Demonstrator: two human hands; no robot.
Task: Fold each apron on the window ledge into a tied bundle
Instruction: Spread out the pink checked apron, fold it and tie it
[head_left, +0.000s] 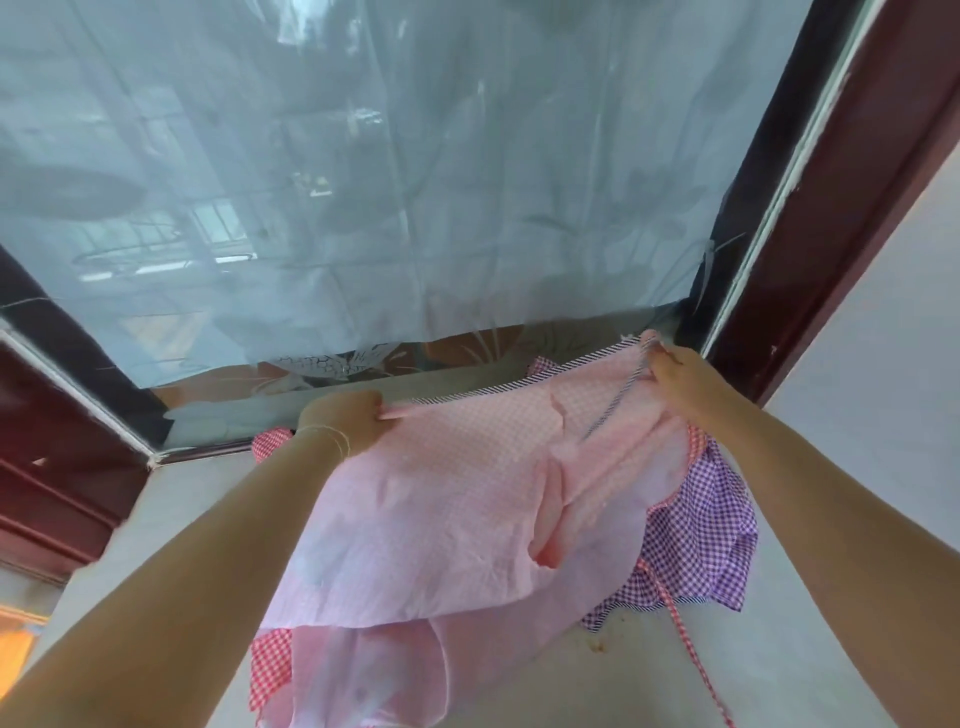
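Observation:
A pale pink checked apron (457, 509) with a blue-striped top hem is held up over the grey window ledge (171, 509). My left hand (345, 418) pinches its top left corner by a pink strap. My right hand (680, 376) grips the top right corner together with a blue-striped tie that hangs down across the cloth. Under it lie a purple checked apron (711, 535) at the right and a red checked apron (270, 660), which shows at the lower left and behind my left wrist. A red checked strap (691, 649) trails toward the near edge.
A sheer blue-grey curtain (415, 182) hangs over the window right behind the ledge. Dark red window frames stand at the right (831, 234) and the left (47, 467). A white wall (893, 364) rises at the far right.

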